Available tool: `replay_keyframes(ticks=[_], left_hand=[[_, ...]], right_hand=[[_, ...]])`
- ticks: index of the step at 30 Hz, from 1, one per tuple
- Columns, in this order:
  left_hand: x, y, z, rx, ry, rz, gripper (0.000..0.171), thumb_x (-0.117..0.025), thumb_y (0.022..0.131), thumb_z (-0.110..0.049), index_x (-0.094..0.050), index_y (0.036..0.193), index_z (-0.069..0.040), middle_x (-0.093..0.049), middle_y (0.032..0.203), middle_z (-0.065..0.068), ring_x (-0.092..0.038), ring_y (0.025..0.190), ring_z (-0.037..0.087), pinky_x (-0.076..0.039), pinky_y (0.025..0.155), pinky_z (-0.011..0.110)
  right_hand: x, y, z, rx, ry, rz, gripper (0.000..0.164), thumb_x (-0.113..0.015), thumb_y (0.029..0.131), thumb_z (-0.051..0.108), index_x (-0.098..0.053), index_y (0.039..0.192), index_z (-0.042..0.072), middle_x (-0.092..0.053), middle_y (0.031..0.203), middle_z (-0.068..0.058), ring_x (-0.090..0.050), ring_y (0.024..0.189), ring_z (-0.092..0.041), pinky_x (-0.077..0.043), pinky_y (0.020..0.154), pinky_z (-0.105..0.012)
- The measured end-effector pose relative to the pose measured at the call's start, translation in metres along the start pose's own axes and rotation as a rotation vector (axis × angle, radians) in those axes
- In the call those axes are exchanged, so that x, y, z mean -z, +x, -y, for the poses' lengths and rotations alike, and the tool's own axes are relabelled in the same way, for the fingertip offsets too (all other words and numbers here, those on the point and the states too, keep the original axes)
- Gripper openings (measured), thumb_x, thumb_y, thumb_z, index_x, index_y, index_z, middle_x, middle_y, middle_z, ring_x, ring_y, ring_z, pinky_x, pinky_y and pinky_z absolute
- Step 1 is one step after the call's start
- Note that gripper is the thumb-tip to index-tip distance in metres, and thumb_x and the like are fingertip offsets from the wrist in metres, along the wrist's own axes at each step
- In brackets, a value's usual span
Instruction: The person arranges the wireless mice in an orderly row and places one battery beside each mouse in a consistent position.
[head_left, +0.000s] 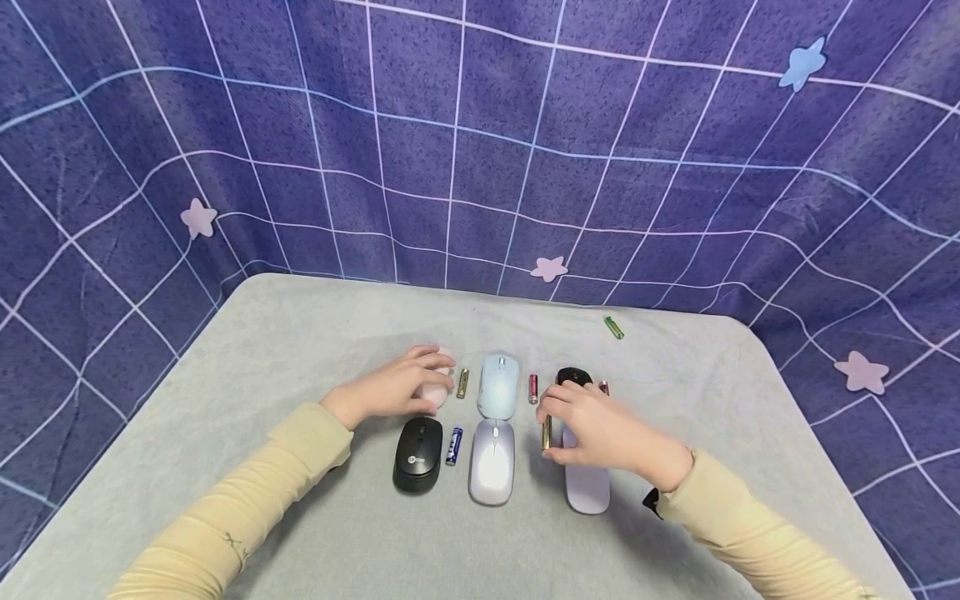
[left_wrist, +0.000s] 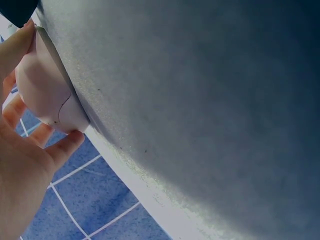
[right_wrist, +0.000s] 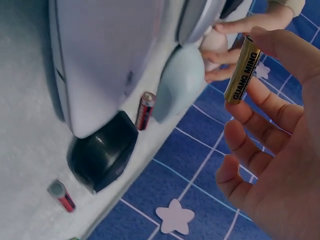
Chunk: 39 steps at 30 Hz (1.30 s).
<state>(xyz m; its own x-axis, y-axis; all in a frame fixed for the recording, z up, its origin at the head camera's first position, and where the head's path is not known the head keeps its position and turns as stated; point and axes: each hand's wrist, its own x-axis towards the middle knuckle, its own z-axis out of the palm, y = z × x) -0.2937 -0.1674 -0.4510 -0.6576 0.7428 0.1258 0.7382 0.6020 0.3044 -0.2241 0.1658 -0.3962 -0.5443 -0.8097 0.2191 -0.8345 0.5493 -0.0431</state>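
Observation:
My left hand holds a pale pink computer mouse on the table, with thumb and fingertips round its sides. Between the thumb and index fingertip of my right hand is a gold battery lettered GUANG MING, pinched at its two ends above the table. Under that hand lies a lavender mouse, partly covered by it. Just beyond sits a black mouse, with a red battery to its left and another red battery to its right.
A light blue mouse and a silver mouse stand mid-table. Another black mouse is at front left beside a blue battery. A second gold battery lies near the left hand; a green battery lies far back.

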Motion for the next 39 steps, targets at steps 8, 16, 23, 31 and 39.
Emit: replay_keyframes(ticks=[8, 16, 23, 31, 39], left_hand=[[-0.001, 0.0, 0.001, 0.001, 0.002, 0.004, 0.039, -0.077, 0.075, -0.03, -0.068, 0.11, -0.016, -0.048, 0.14, 0.007, -0.029, 0.136, 0.04, -0.024, 0.113, 0.053], [0.0, 0.001, 0.0, 0.002, 0.0, -0.001, 0.038, -0.077, 0.075, -0.028, -0.068, 0.109, -0.016, -0.049, 0.14, 0.007, -0.029, 0.136, 0.04, -0.025, 0.113, 0.053], [0.0, 0.0, 0.0, 0.007, 0.001, 0.003, 0.038, -0.077, 0.075, -0.029, -0.068, 0.109, -0.017, -0.048, 0.14, 0.007, -0.029, 0.136, 0.04, -0.025, 0.112, 0.054], [0.0, 0.0, -0.001, 0.002, 0.0, -0.002, 0.038, -0.077, 0.075, -0.029, -0.067, 0.109, -0.016, -0.048, 0.14, 0.007, -0.029, 0.136, 0.041, -0.025, 0.112, 0.055], [0.001, 0.0, -0.001, 0.0, -0.001, -0.006, 0.037, -0.078, 0.074, -0.028, -0.068, 0.108, -0.016, -0.049, 0.139, 0.008, -0.03, 0.135, 0.041, -0.025, 0.112, 0.054]], right_hand=[[-0.014, -0.002, 0.002, -0.009, 0.011, 0.019, 0.033, -0.077, 0.073, 0.036, -0.063, 0.097, 0.017, -0.059, 0.1, 0.006, -0.056, 0.095, -0.015, -0.048, 0.075, -0.034], [-0.029, -0.004, 0.001, -0.038, 0.044, 0.052, 0.031, -0.077, 0.074, 0.035, -0.063, 0.095, 0.017, -0.059, 0.1, 0.006, -0.057, 0.098, -0.016, -0.048, 0.079, -0.04], [-0.038, -0.004, 0.001, -0.043, 0.03, 0.072, 0.033, -0.078, 0.072, 0.037, -0.062, 0.092, 0.017, -0.059, 0.097, 0.006, -0.057, 0.095, -0.014, -0.048, 0.076, -0.038], [-0.042, -0.003, 0.001, -0.054, 0.02, 0.099, 0.034, -0.078, 0.072, 0.039, -0.061, 0.092, 0.018, -0.059, 0.097, 0.006, -0.056, 0.094, -0.015, -0.046, 0.073, -0.034], [-0.045, -0.002, 0.002, -0.06, 0.041, 0.125, 0.033, -0.078, 0.072, 0.038, -0.061, 0.091, 0.018, -0.06, 0.096, 0.006, -0.056, 0.091, -0.015, -0.045, 0.072, -0.035]])
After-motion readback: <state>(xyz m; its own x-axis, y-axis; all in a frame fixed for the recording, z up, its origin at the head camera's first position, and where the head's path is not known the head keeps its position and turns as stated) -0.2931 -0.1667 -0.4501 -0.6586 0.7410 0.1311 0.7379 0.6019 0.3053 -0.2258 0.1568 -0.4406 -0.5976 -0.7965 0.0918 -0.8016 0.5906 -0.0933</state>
